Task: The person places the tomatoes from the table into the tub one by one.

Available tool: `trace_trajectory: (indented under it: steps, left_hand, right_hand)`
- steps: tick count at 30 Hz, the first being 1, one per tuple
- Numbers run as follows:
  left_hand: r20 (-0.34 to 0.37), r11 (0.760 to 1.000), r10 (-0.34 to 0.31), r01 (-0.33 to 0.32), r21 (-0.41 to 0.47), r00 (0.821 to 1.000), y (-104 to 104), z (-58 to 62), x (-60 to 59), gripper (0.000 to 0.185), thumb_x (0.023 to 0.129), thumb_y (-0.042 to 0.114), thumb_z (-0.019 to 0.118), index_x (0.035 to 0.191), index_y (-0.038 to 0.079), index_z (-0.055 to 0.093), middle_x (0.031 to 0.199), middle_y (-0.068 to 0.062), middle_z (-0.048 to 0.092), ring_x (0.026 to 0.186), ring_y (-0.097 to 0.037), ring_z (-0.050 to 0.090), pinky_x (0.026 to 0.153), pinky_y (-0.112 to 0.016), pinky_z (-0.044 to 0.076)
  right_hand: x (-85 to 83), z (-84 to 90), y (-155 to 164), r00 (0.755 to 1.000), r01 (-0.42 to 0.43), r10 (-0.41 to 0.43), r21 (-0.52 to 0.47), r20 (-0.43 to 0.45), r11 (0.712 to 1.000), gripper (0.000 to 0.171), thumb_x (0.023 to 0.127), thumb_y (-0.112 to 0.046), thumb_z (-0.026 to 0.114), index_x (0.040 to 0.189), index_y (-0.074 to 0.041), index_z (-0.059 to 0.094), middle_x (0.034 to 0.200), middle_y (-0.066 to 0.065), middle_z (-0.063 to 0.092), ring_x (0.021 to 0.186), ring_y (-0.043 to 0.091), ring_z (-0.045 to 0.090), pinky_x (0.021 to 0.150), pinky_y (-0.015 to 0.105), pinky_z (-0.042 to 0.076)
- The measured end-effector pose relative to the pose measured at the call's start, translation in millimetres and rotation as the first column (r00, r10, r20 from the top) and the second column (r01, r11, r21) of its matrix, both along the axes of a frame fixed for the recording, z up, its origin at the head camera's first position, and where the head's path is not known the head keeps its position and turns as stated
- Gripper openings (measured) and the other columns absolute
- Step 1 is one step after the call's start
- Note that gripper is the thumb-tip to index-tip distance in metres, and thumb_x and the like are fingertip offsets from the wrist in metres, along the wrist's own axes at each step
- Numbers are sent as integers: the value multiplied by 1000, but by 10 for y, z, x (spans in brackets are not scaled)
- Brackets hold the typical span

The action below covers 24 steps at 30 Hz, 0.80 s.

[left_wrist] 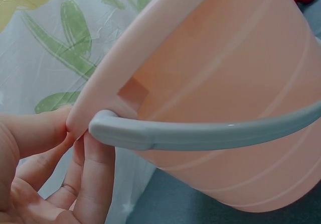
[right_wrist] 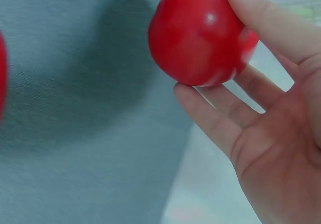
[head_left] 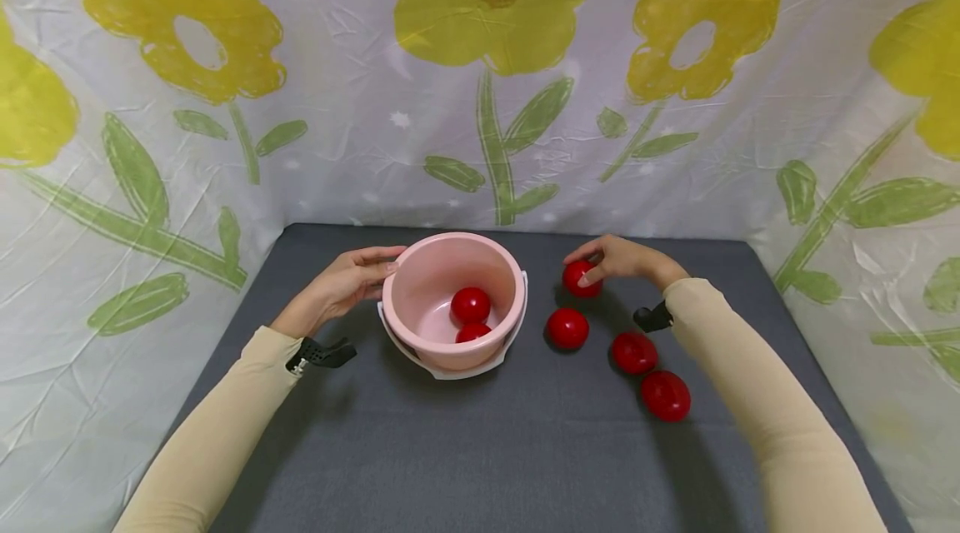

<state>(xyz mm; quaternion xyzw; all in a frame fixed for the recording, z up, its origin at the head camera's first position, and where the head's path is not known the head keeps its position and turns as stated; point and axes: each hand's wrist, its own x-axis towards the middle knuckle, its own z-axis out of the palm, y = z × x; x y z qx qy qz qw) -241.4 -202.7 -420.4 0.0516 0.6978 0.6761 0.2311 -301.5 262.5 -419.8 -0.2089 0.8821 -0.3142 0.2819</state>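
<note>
A pink bucket (head_left: 453, 358) stands upright on the dark table, with a tomato (head_left: 470, 305) and part of a second one visible inside. My left hand (head_left: 347, 281) pinches its rim at the left; in the left wrist view the thumb (left_wrist: 42, 131) meets the rim beside the end of the pale handle (left_wrist: 215, 135). To the right of the bucket, my right hand (head_left: 617, 258) grips another glossy red tomato (right_wrist: 198, 33) between thumb and fingertips. The tomato casts a shadow on the tabletop in the right wrist view.
Nearest the right hand on the table lies a loose tomato (head_left: 567, 329). Two more, a tomato (head_left: 634, 352) and its neighbour tomato (head_left: 666, 396), lie close together beside the right forearm. A flower-printed curtain (head_left: 337, 158) rises behind the table's (head_left: 480, 458) far edge and along both sides.
</note>
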Motion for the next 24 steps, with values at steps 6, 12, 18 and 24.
trace_trajectory:
  steps: [6, 12, 18, 24]
  left_hand:
    - [-1, 1000, -2, 2, -2, 1000, 1, -8, -5, 59, 99, 18, 61, 151, 2, 38, 119, 11, 63, 101, -4, 69, 82, -24, 59]
    - [2, 1000, 2, -2, -6, 1000, 1, -1, -6, 58, 99, 17, 61, 151, 3, 39, 122, 8, 61, 102, -4, 68, 82, -25, 59]
    - [-1, 1000, 4, -4, -15, 1000, 0, -13, -13, 58, 99, 18, 60, 151, 3, 39, 125, 6, 61, 103, -5, 68, 83, -25, 59]
    - [-5, 1000, 5, -5, -11, 1000, 3, -13, -12, 59, 99, 18, 61, 151, 3, 39, 122, 9, 62, 103, -4, 68, 83, -25, 59]
  right_hand:
    - [-60, 335, 20, 1000, 21, -21, -19, 0, 1000, 50, 91, -20, 72, 139, -12, 59, 147, 16, 51, 134, 35, 47, 97, 41, 54]
    - [-50, 572, -9, 999, 49, -49, -35, -12, 998, 50, 91, -19, 71, 138, -11, 59, 143, 18, 55, 127, 33, 52, 90, 35, 55]
    - [-70, 817, -93, 997, 12, -16, -62, -70, 998, 50, 91, -16, 71, 138, -10, 59, 138, 16, 58, 119, 29, 56, 86, 31, 55]
    - [-62, 1008, -237, 997, -8, 2, -74, -83, 997, 47, 90, -17, 72, 136, -15, 62, 136, 12, 61, 121, 29, 55, 89, 37, 57]
